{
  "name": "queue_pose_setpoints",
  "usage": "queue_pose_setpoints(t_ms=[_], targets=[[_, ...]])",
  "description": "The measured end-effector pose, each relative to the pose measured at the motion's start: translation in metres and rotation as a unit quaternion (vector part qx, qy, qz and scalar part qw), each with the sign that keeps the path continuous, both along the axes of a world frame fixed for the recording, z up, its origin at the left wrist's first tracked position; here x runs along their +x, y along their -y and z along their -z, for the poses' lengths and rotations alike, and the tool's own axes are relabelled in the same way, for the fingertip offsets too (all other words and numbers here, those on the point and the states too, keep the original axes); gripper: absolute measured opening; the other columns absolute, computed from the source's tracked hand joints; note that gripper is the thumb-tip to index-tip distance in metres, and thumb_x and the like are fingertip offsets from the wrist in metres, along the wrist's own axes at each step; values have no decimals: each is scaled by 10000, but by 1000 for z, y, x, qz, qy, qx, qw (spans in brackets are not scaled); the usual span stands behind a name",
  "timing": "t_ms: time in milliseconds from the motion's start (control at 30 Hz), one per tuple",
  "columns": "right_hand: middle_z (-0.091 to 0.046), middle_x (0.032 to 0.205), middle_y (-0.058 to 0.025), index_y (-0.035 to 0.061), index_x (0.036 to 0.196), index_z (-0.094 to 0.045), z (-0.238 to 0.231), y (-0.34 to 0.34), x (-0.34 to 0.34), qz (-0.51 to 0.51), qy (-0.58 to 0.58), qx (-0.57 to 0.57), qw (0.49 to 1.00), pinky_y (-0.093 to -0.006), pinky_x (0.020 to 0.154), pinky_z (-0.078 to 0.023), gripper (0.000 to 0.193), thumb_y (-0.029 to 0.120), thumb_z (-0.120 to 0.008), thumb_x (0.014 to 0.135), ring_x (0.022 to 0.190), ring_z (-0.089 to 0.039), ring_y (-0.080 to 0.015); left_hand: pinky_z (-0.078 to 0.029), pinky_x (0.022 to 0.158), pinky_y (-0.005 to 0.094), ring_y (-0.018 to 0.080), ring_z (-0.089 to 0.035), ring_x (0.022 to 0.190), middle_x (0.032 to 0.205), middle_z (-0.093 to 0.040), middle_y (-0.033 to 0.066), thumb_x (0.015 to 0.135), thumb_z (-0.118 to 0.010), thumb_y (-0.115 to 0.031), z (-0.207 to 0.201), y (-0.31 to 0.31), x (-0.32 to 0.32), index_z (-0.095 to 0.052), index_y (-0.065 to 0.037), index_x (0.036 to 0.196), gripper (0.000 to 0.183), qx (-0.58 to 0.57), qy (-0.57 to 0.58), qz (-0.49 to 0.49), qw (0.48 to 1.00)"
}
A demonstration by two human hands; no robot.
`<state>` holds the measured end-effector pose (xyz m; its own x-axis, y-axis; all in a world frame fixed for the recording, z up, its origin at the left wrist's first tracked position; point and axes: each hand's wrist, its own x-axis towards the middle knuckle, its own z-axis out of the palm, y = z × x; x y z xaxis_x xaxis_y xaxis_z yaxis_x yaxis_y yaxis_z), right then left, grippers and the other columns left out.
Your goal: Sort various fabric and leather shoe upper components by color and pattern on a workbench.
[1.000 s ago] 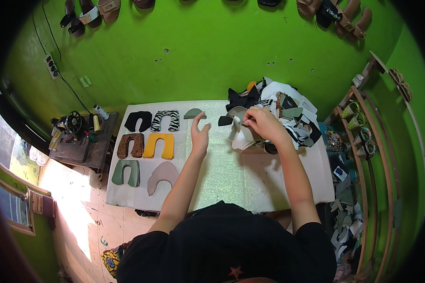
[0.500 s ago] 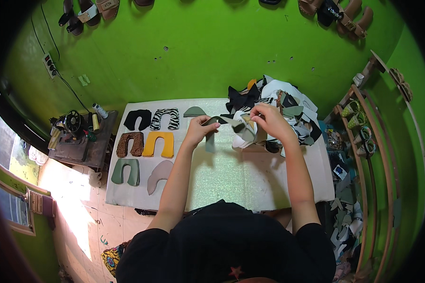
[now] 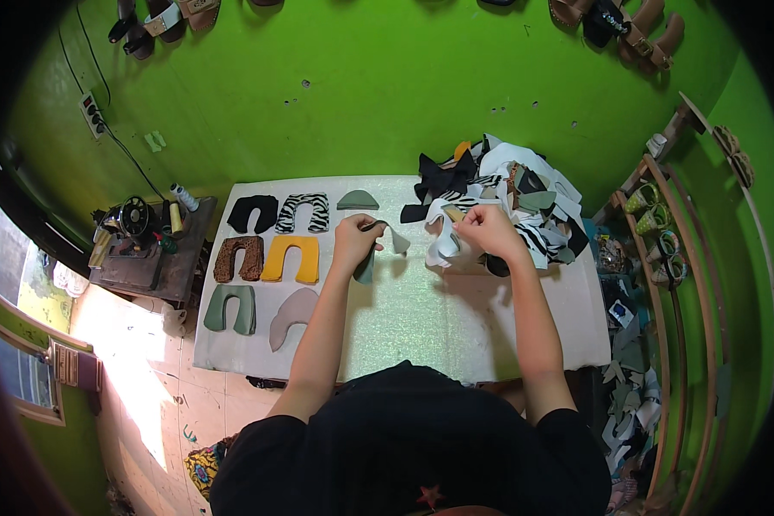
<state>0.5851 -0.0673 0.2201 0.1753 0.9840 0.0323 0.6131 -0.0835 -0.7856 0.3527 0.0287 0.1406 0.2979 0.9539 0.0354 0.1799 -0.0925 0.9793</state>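
Observation:
My left hand is closed around a grey-green piece of sheet material, which hangs below the fingers. A pale curled flap sticks out to the right of that hand. My right hand is raised at the near-left edge of a heap of offcuts, thumb and fingers pinched together. A tan scrap and a curled white scrap lie at its fingertips; whether they are gripped is hard to see. Beyond my left hand sits a green half-round piece.
U-shaped pieces lie in rows on the pale table: black, zebra-striped, leopard-print, yellow, green and beige. A sewing machine stands left. A wooden rack holds sandals at right.
The grey-green material stretched between my hands now hangs from my left hand alone. My left hand has drawn slightly left; my right hand has lowered slightly beside the heap.

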Motion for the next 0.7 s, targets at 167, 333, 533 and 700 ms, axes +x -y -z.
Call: queue_pose_setpoints(t_ms=[167,333,533,700], targets=[[-571,792,-94,20,541,-476,25,-1,-7,-3,-7,55,998,-295,648,-418,236,155,-657,609,731,-535,-205,-435,415,231,136,-585,466,596,-605,94,766,-591,-161,-8,5,-2,-571,45,778,208,-29,-31,-30,999],[-580,933,-90,29,523,-453,25,1,-23,18,85,267,960,-382,841,-368,187,95,-618,580,940,-481,-274,-442,424,249,136,-567,444,613,-610,101,804,-527,-193,-7,3,-7,-564,37,766,236,-36,-45,-21,998],[-621,854,-76,29,519,-457,12,-4,-20,-33,51,362,930,-425,886,-355,173,51,-611,595,997,-516,-285,-472,575,248,136,-601,631,765,-629,112,883,-429,-212,-11,0,-7,-587,38,847,298,-139,74,70,985],[-619,718,-66,8,591,-549,2,0,-26,-59,-84,273,957,-330,777,-427,109,42,-617,670,800,-592,-205,-434,775,244,123,-574,797,859,-641,77,906,-419,-183,-19,6,-4,-590,51,978,298,-54,108,151,981]])
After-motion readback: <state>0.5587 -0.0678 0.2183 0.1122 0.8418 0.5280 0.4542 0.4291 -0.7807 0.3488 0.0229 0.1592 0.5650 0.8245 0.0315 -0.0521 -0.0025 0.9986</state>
